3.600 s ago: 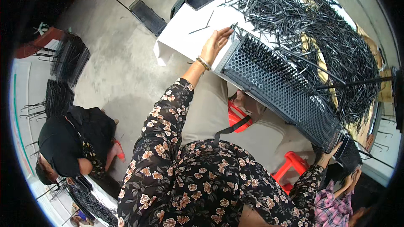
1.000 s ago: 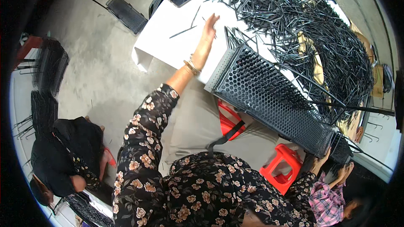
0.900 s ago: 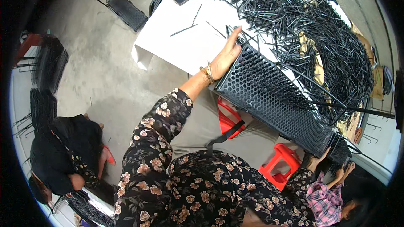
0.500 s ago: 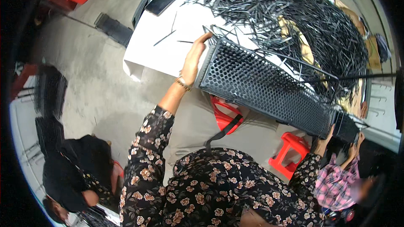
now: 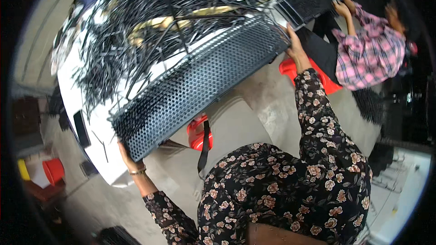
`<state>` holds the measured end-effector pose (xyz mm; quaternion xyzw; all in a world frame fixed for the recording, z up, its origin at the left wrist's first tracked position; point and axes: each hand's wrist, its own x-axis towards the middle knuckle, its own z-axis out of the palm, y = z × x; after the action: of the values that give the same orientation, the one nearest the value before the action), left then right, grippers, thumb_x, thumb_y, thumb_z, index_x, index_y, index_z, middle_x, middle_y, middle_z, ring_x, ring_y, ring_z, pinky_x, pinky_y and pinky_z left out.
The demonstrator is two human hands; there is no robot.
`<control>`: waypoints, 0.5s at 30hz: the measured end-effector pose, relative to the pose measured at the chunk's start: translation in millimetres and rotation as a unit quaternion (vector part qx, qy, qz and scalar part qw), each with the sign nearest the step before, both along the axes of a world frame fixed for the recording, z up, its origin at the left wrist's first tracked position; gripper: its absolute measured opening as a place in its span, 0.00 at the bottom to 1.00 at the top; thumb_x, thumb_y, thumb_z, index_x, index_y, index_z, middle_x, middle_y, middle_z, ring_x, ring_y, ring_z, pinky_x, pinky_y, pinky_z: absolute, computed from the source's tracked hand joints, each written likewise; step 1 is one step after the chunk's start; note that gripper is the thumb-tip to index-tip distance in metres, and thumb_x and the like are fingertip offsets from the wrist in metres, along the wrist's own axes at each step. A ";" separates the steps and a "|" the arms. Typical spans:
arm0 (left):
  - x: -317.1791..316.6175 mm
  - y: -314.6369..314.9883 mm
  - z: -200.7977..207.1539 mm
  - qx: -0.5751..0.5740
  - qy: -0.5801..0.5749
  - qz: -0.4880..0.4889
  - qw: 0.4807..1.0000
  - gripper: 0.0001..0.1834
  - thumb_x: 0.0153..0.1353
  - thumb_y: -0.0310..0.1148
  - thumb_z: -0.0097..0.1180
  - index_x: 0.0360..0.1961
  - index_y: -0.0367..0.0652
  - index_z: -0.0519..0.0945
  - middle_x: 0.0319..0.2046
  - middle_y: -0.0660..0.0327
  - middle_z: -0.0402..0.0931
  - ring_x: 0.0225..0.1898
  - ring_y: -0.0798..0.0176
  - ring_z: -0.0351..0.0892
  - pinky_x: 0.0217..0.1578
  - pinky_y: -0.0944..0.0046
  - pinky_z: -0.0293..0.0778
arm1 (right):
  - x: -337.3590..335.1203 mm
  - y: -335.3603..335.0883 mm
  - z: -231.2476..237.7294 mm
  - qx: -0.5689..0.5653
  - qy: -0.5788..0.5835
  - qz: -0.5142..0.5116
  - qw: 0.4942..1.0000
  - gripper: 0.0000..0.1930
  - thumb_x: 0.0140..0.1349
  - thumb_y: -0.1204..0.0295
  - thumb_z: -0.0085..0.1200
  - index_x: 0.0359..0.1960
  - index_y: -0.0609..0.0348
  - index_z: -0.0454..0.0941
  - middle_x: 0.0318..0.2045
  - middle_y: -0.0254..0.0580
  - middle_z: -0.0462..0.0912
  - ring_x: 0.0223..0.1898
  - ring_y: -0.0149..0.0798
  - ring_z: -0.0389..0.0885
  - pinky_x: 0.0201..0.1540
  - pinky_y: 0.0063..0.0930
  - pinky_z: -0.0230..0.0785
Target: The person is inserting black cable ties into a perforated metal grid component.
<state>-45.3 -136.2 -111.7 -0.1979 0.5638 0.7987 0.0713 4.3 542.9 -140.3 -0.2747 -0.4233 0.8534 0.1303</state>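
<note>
A long black perforated panel (image 5: 200,81), full of round holes, stretches across the middle, tilted up toward the right. My left hand (image 5: 128,158) grips its lower left end, fingers partly hidden behind it. At the upper right end, my right hand (image 5: 295,45) holds the other short edge, with the thumb showing at the rim. Behind the panel a big heap of thin black strips (image 5: 118,50) covers much of the white table (image 5: 109,168). Some strips lie against the panel's far edge.
A co-worker's hands (image 5: 343,2) hold another black panel (image 5: 306,4) just past my right hand. Red stools (image 5: 200,134) stand under the table and near the co-worker. A phone (image 5: 81,129) lies on the table's left; a red bucket (image 5: 54,171) is beyond.
My view has swung to the right, bringing the co-worker more fully in. The panel now slopes up to the right instead of down; both hands still hold its ends.
</note>
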 end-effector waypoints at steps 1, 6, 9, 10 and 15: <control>1.1 -5.6 -3.7 0.020 0.030 -0.026 0.999 0.32 0.66 0.54 0.36 0.62 0.41 0.62 0.59 0.56 0.64 0.58 0.56 0.65 0.58 0.57 0.62 | 0.5 -8.7 2.8 0.022 0.018 0.008 1.000 0.28 0.65 0.52 0.43 0.52 0.68 0.71 0.46 0.46 0.78 0.45 0.37 0.78 0.51 0.28 0.69; 5.5 -11.6 1.8 0.020 0.024 -0.002 1.000 0.32 0.66 0.55 0.37 0.60 0.40 0.64 0.57 0.55 0.67 0.55 0.56 0.69 0.55 0.56 0.66 | 2.8 -26.9 7.9 -0.025 0.028 -0.006 0.999 0.19 0.65 0.61 0.48 0.47 0.65 0.75 0.42 0.42 0.81 0.39 0.32 0.81 0.46 0.25 0.73; 10.2 -14.0 13.8 -0.053 -0.014 -0.043 0.998 0.28 0.67 0.49 0.40 0.58 0.37 0.66 0.55 0.57 0.69 0.55 0.60 0.68 0.56 0.58 0.63 | 5.4 -26.3 10.1 0.083 0.017 -0.019 0.996 0.16 0.60 0.67 0.54 0.44 0.67 0.77 0.36 0.38 0.82 0.35 0.31 0.80 0.39 0.24 0.73; 13.2 -12.5 16.5 -0.050 -0.020 -0.057 0.997 0.28 0.67 0.49 0.40 0.58 0.37 0.66 0.55 0.57 0.69 0.55 0.60 0.68 0.56 0.58 0.63 | 9.2 -24.1 11.4 0.082 0.019 -0.026 0.996 0.16 0.60 0.67 0.54 0.44 0.67 0.77 0.36 0.38 0.82 0.35 0.31 0.80 0.39 0.24 0.73; 18.0 -0.7 22.5 -0.098 -0.002 -0.047 0.994 0.31 0.64 0.51 0.44 0.58 0.36 0.66 0.56 0.55 0.68 0.56 0.57 0.67 0.57 0.56 0.60 | 24.7 -18.1 18.1 0.182 -0.191 0.028 0.964 0.13 0.55 0.67 0.57 0.37 0.64 0.80 0.28 0.38 0.82 0.25 0.33 0.79 0.30 0.31 0.74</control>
<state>-27.3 -136.9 -89.2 -0.1787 0.6478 0.7350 0.0905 29.0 524.8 -122.2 -0.3927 -0.5961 0.6967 0.0711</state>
